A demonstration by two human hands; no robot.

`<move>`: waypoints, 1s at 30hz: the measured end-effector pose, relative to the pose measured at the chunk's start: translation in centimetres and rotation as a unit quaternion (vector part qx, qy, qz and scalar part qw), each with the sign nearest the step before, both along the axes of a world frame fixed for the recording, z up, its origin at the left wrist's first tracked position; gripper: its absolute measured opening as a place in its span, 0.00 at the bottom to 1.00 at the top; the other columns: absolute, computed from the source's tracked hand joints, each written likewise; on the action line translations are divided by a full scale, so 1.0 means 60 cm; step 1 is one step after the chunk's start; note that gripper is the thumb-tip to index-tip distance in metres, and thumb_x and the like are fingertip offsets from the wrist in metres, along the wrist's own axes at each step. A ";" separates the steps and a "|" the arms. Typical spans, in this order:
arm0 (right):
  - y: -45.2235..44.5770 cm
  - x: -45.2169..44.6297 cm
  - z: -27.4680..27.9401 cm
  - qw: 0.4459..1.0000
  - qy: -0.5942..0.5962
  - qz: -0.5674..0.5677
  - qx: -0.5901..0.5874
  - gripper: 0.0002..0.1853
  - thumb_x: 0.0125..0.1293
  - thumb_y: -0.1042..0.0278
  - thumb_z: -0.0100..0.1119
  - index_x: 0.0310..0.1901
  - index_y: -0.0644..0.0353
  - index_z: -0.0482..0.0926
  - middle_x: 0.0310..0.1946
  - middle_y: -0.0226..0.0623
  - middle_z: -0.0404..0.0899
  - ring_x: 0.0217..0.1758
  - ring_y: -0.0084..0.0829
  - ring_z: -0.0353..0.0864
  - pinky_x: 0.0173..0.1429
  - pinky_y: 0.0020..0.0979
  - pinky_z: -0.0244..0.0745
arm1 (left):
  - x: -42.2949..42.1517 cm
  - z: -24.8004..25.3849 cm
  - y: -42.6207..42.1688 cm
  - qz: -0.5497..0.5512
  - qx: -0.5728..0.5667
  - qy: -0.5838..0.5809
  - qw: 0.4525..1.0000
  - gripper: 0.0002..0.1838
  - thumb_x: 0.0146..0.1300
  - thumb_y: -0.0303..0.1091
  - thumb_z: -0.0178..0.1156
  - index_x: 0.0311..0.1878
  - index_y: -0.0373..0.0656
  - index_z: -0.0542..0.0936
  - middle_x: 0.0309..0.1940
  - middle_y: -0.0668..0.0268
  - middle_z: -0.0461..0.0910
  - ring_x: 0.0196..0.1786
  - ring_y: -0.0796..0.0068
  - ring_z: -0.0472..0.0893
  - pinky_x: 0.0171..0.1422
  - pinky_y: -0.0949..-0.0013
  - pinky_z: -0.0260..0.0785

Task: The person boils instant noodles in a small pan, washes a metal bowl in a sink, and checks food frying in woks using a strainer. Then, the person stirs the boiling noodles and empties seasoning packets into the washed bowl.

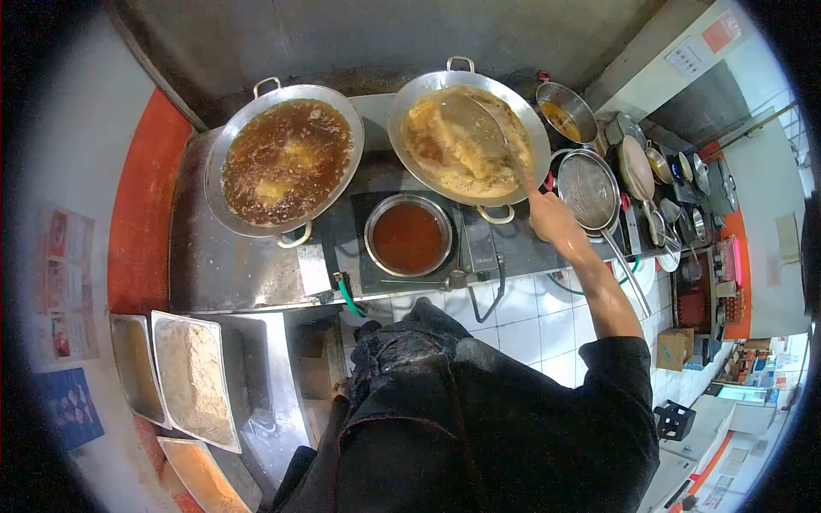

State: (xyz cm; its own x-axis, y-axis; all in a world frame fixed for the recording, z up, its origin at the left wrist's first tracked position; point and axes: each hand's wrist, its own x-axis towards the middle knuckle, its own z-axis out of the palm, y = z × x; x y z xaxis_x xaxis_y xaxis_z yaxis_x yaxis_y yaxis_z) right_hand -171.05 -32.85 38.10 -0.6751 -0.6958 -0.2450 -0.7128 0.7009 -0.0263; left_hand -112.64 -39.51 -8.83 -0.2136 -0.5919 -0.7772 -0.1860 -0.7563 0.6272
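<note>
My right hand [554, 219] is closed around the handle of a skimmer [472, 121], over the near right edge of the right wok [400, 137]. The skimmer's round head rests among pale golden frying pieces [453, 158] in foaming oil. To the left, a second wok [219, 205] holds dark bubbling oil with a few battered pieces [278, 190]. Between the woks and nearer to me sits a metal bowl of red-brown sauce [408, 238]. Low beside my dark clothing, only a bit of my left hand [343, 389] shows; its fingers are mostly hidden.
A wire strainer [588, 190] with a long handle lies right of my hand, near a pot with oil [560, 120]. Pans and ladles crowd the far right. Trays of flour [192, 372] and orange powder [201, 470] stand lower left. A green hose [346, 295] hangs at the counter edge.
</note>
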 end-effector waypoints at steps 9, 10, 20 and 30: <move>0.023 0.030 0.001 0.998 0.009 0.017 -0.054 0.39 0.56 0.80 0.48 0.70 0.60 0.49 0.30 0.65 0.76 0.35 0.61 0.77 0.45 0.54 0.70 | 0.008 -0.003 0.004 -0.007 0.000 -0.001 1.000 0.09 0.61 0.33 0.50 0.42 0.46 0.77 0.42 0.67 0.77 0.47 0.71 0.75 0.54 0.70 0.67; 0.028 0.026 -0.001 0.998 0.009 0.018 -0.054 0.39 0.56 0.80 0.48 0.70 0.60 0.49 0.30 0.65 0.76 0.35 0.61 0.77 0.45 0.54 0.70 | 0.008 -0.003 0.006 -0.008 0.001 -0.002 1.000 0.09 0.61 0.33 0.50 0.42 0.46 0.77 0.42 0.67 0.77 0.47 0.71 0.75 0.54 0.70 0.67; 0.071 -0.188 -0.135 0.983 0.087 -0.116 -0.110 0.35 0.56 0.78 0.45 0.68 0.61 0.53 0.37 0.67 0.76 0.39 0.59 0.78 0.47 0.52 0.70 | 0.007 0.006 0.023 -0.002 0.003 -0.006 1.000 0.10 0.61 0.34 0.49 0.43 0.46 0.77 0.43 0.67 0.77 0.48 0.71 0.76 0.54 0.70 0.67; 0.014 -0.106 -0.138 0.754 -0.536 -0.291 -0.244 0.09 0.67 0.72 0.43 0.47 0.59 0.69 0.13 0.18 0.55 0.10 0.13 0.52 0.10 0.20 0.47 | 0.003 0.021 0.023 -0.006 0.006 -0.017 1.000 0.11 0.61 0.35 0.49 0.44 0.47 0.77 0.44 0.67 0.77 0.49 0.71 0.76 0.55 0.70 0.67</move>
State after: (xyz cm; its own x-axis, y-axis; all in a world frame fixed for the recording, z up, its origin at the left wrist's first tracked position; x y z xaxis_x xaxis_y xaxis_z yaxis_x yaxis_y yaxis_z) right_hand -177.39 -32.03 29.85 -0.4970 -0.5423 -0.6774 0.3264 0.6065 -0.7250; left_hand -112.46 -38.14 -7.59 -0.1945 -0.5801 -0.7910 -0.2161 -0.7612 0.6114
